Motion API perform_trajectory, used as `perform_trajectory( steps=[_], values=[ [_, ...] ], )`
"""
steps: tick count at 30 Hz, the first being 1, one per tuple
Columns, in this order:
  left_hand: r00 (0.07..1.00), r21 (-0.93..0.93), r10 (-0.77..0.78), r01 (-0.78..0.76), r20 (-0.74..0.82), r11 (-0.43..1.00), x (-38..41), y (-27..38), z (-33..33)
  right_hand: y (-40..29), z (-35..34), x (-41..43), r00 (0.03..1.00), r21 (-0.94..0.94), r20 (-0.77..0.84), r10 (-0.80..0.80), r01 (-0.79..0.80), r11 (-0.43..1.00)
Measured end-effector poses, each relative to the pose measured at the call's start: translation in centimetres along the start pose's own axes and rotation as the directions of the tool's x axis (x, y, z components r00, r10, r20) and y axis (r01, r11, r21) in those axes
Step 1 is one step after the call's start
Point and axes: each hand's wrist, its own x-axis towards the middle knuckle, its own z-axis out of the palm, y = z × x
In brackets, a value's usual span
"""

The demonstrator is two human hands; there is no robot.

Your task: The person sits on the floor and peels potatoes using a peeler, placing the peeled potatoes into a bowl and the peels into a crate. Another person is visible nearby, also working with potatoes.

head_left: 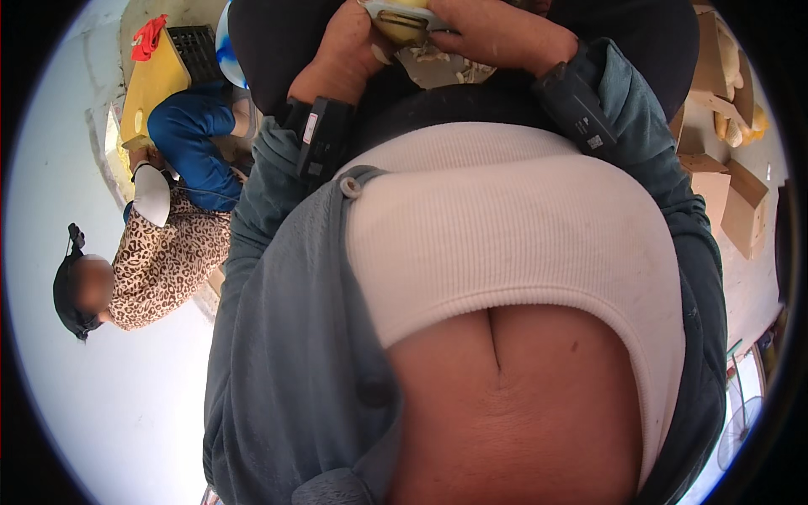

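Observation:
At the top edge, my left hand (347, 47) is closed at the side of a yellowish, rounded piece of produce (401, 31); its fingertips are partly hidden. A flat white tool (435, 20), perhaps a peeler, lies across the produce. My right hand (489, 28) grips the tool's right end between thumb and fingers. Below and between the hands, pale shreds or peelings (470, 71) lie low between my knees. The upper part of the produce is cut off by the picture's edge. Both wrists wear black strapped devices.
To the left another person (173, 252) sits by a yellow board (151, 82) with a red cloth (149, 38) and a black plastic crate (192, 50). At right stand open cardboard boxes (707, 183), with yellowish produce (735, 129) near the upper one.

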Motion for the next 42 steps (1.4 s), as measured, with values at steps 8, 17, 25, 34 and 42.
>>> perform_trajectory(
  steps=[8,17,25,34,42],
  values=[
    [0.997,0.021,0.064,-0.065,0.045,0.998,0.0,-1.2,0.8,1.5,1.1,-0.6,0.999,-0.009,-0.042,-0.017,0.017,1.000],
    [0.996,0.007,0.060,-0.061,0.063,0.998,-0.4,-0.6,0.2,0.0,0.5,-0.8,1.000,-0.015,-0.018,-0.025,0.025,1.000],
    [0.997,0.004,0.038,-0.038,0.067,0.999,0.4,0.4,-0.5,0.7,0.5,0.8,1.000,-0.012,-0.010,0.015,-0.015,1.000],
    [0.999,-0.008,0.006,-0.006,0.037,1.000,0.4,0.0,0.0,1.0,0.7,0.6,1.000,-0.040,-0.011,0.004,-0.004,0.999],
    [0.998,0.040,0.026,-0.027,0.049,0.999,-0.2,-0.7,0.0,0.9,1.4,-0.1,0.999,-0.062,-0.039,-0.011,0.008,0.998]
  ],
)
